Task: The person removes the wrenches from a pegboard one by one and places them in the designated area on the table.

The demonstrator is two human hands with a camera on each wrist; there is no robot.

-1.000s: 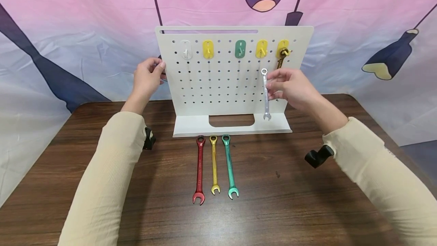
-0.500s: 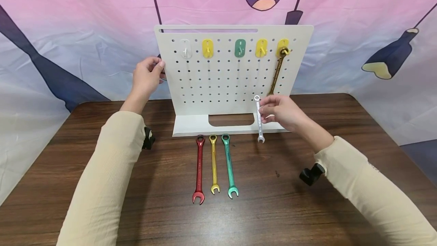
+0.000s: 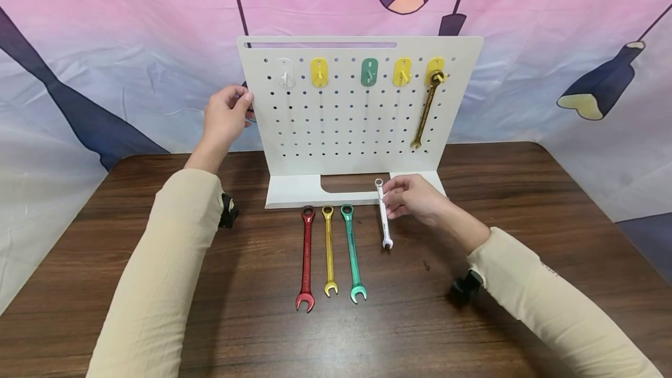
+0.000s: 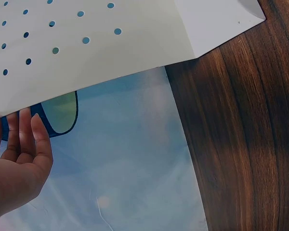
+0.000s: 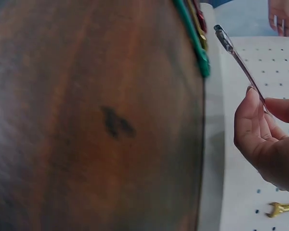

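My right hand [image 3: 417,198] pinches a silver combination wrench [image 3: 383,214] between thumb and fingers, low in front of the pegboard's base; its ring end points up and away, its open end towards me. In the right wrist view the silver wrench [image 5: 238,60] sticks out past the fingertips. With thumb and fingers, my left hand [image 3: 224,118] grips the left edge of the white pegboard [image 3: 336,163]. On the table to the left of the silver wrench lie a green wrench [image 3: 353,255], a yellow wrench [image 3: 329,252] and a red wrench [image 3: 307,258], side by side.
Across the pegboard's top run a white hook [image 3: 286,74], a green hook [image 3: 370,72] and yellow hooks [image 3: 319,72]. A dark gold wrench [image 3: 425,112] hangs from the rightmost one. Behind the wooden table [image 3: 420,319] hangs a printed cloth [image 3: 178,34].
My right hand has brought the silver wrench down and to the left, from in front of the pegboard's holes to just above the table. My left hand stays on the board's edge.
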